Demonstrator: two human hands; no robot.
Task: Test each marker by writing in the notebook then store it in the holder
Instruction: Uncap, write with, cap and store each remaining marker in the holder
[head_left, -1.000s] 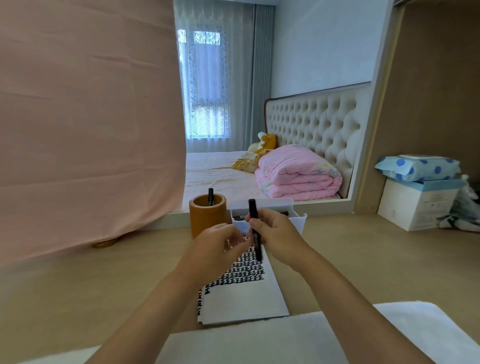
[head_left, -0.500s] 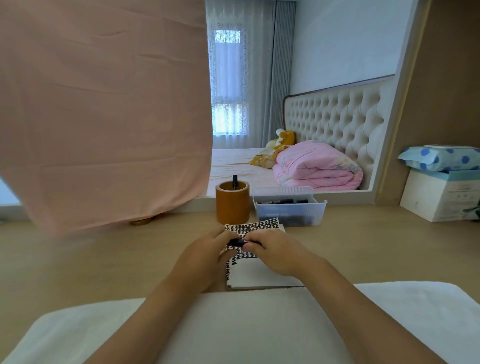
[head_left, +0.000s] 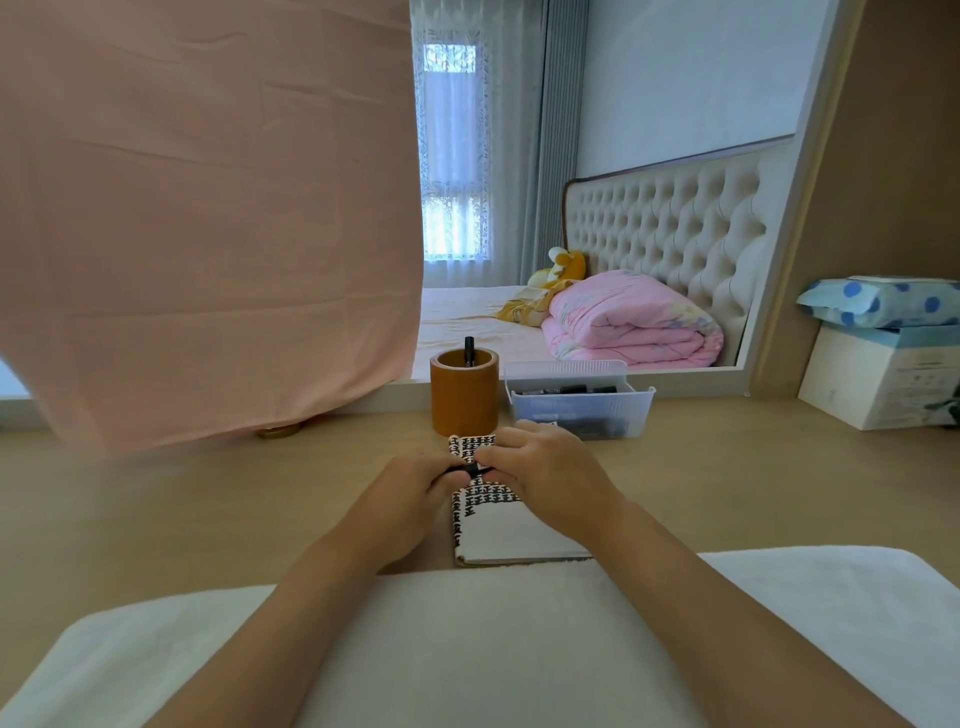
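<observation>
Desk (head_left: 208, 519): a pale wooden top is shown, backed by a mirror (head_left: 675, 156) in which a bedroom is reflected. A pink cloth (head_left: 208, 208) is draped over the mirror's left part.
Notebook (head_left: 514, 535): laid flat near the desk's front edge, between the two hands. Its upper part is filled with rows of black test marks and its lower part is left blank.
Marker (head_left: 470, 470): a black marker is held level, crosswise above the notebook's marked part. Only a short middle stretch is exposed.
Left hand (head_left: 410, 499): its fingers are curled, and the marker's left end is pinched by them.
Right hand (head_left: 545, 478): its fingers are curled over, and the marker's right end is gripped.
Holder (head_left: 464, 405): a brown cylinder is stood just behind the notebook, with one stored marker (head_left: 469, 349) upright in it.
Tray (head_left: 582, 410): a white tray is placed just right of the holder, with dark markers laid inside, presumably untested.
Step in hand: judged to be the cap step. Whether the cap is being pulled off or pressed on cannot be told, as it is hidden by the fingers.
Next move: if uncapped, the tip is to be brought down onto the blank lower page. If capped, the marker is to be turned upright and lowered into the holder beside the one stored there.
</observation>
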